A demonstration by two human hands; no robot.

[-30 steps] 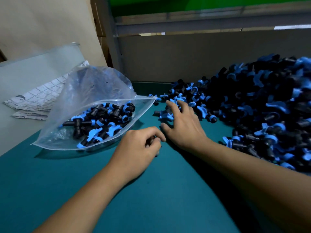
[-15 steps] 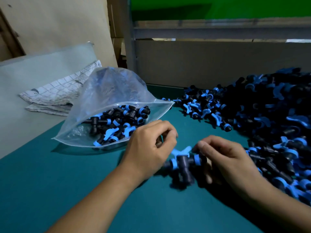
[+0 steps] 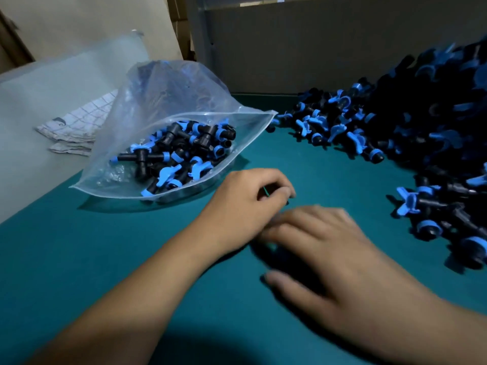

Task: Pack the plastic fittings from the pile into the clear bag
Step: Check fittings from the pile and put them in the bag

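Note:
A clear bag (image 3: 168,101) lies open-mouthed on the teal table (image 3: 105,259), left of centre, with several black-and-blue plastic fittings (image 3: 179,151) inside. The big pile of fittings (image 3: 421,133) fills the right side. My left hand (image 3: 242,209) rests on the table just in front of the bag's mouth, its fingers curled round something small and dark; a thin green sliver shows between them. Blurred, my right hand (image 3: 324,248) lies fingers-out beside it, arched over dark fittings (image 3: 274,255) that it mostly hides.
A folded checked cloth (image 3: 79,125) lies on a pale board (image 3: 52,83) behind the bag at the left. A grey wall (image 3: 316,48) closes off the back of the table. Loose fittings (image 3: 427,206) spill from the pile near my right hand.
My right hand left the pile and pulled a few fittings toward my left hand; it now covers them. The left hand stayed curled in front of the bag.

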